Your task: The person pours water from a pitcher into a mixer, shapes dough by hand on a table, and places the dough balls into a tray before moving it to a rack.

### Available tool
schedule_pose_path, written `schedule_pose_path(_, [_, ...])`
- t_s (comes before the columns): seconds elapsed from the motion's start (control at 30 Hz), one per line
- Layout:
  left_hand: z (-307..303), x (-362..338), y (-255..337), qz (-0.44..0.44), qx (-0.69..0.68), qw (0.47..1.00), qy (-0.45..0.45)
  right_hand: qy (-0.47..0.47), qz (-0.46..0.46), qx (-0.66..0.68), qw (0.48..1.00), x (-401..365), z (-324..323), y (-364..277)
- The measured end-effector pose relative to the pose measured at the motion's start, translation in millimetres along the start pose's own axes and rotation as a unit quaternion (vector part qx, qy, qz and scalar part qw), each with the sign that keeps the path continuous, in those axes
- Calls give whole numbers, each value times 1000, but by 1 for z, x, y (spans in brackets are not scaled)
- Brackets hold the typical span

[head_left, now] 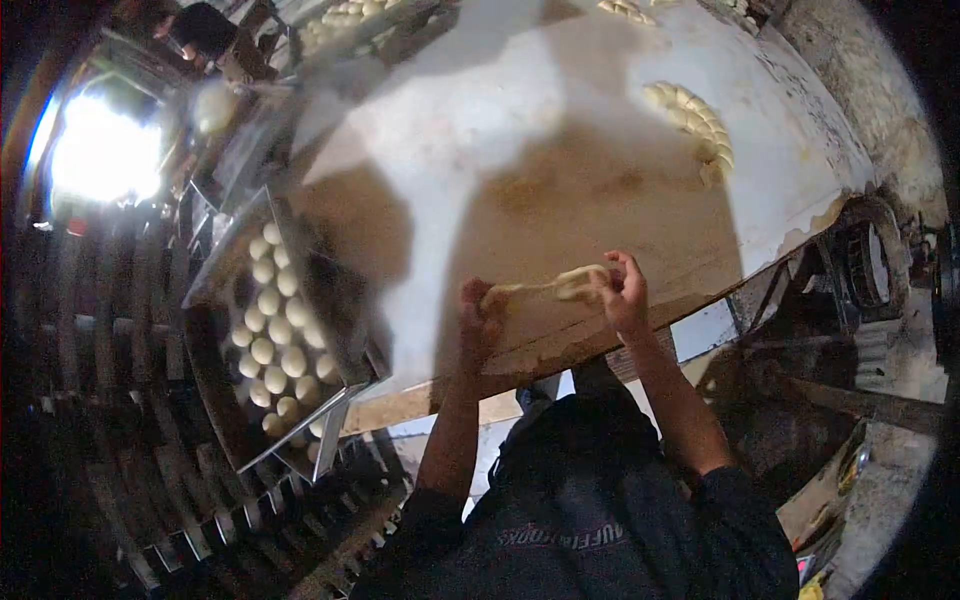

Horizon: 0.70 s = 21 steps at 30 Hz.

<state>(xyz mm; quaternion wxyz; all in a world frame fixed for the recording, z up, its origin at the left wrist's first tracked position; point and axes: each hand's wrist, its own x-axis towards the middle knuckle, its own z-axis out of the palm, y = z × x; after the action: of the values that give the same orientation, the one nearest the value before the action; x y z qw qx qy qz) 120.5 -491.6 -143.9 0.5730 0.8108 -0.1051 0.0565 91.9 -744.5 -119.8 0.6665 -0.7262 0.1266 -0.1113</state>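
Observation:
Above the front of the floured work table (pixel 430 230), a pale strip of dough (pixel 530 287) stretches between my two hands. Its left end is in the closed fingers of my left hand (pixel 481 308), which is in shadow and slightly blurred. At the right, my right hand (pixel 624 290) pinches the thicker, looped end between thumb and fingers. The strip looks thin in the middle. Farther back on the table at the right lies a curved row of dough pieces (pixel 697 122), apart from both hands.
At the left, a tray (pixel 225 385) holds several round dough balls (pixel 269 300). More dough pieces (pixel 345 15) lie at the far back left. A person (pixel 205 35) is at the upper left. The table's wooden front edge (pixel 385 410) runs before my body.

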Motion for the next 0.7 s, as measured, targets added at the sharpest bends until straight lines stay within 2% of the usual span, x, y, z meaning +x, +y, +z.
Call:
schedule_pose_path(0.03, [-9,-11,-1,3,29,999,42,59,-23,-4,998,2,-9,-3])
schedule_pose_path(0.07, [-17,-19,3,-27,36,998,35,118,-48,-5,992,7,-20,-5])
schedule_pose_path(0.1, [-26,-28,5,-55,43,997,30,113,-49,-5,992,13,-36,-2])
schedule_pose_path(0.17, [-27,-58,-68,125,211,970,2,108,-28,-103,988,33,-79,2])
schedule_pose_path(0.2, [-35,-32,-24,132,295,943,-77,107,-38,-104,988,47,-98,10])
schedule_pose_path(0.23, [-42,-5,25,152,373,902,-158,-21,-174,-306,936,59,-117,24])
schedule_pose_path(0.27, [-50,22,74,180,432,852,-233,-147,-294,-484,811,74,-130,33])
schedule_pose_path(0.3, [-43,31,9,8,321,933,-163,-159,-335,-491,788,91,-134,35])
schedule_pose_path(0.33, [-31,48,8,8,321,933,-163,-160,-336,-491,788,111,-127,31])
schedule_pose_path(0.4, [0,86,13,13,367,928,-64,-93,-296,-436,845,141,-89,16])
schedule_pose_path(0.43, [27,90,29,-119,257,958,-33,-129,-221,-424,869,139,-70,17])
schedule_pose_path(0.47, [48,85,42,-98,266,958,-40,-163,-146,-410,886,135,-52,18])
schedule_pose_path(0.5, [63,75,53,-74,275,958,-44,-146,-213,-398,880,119,-33,37])
schedule_pose_path(0.53, [75,48,33,-174,222,957,-68,-126,-279,-383,872,93,-24,57])
schedule_pose_path(0.57, [83,9,-16,129,470,868,-90,-205,-264,-395,856,71,-34,50])
schedule_pose_path(0.6, [70,3,23,39,421,892,-162,-283,-251,-406,832,57,-48,44])
schedule_pose_path(0.63, [59,-20,8,81,333,926,-160,-353,-255,-417,798,58,-72,53])
schedule_pose_path(0.67, [40,-15,-1,78,339,925,-149,-421,-258,-427,757,69,-96,64])
schedule_pose_path(0.7, [17,-13,-8,110,407,898,-127,-426,-268,-421,754,87,-106,64])
